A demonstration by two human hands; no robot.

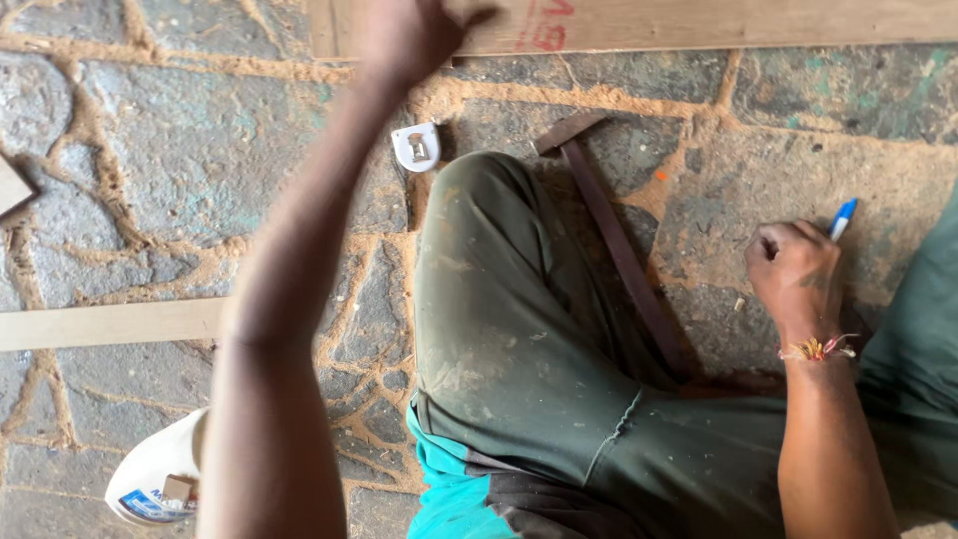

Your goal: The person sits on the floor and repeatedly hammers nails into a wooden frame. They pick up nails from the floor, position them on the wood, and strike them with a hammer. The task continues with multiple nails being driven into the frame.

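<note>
Plywood board [699,25] lies crosswise at the far edge, left hand [414,35] gripping it, right hand [793,269] fisted around a blue pen [843,218] well nearer.

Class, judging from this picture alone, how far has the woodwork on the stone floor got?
Done: nothing clearly; no fresh marks show on the plank. In hand: the left hand reaches onto that plank, and the right hand grips a blue pen. Left: the tape measure and try square lie untouched.
</note>
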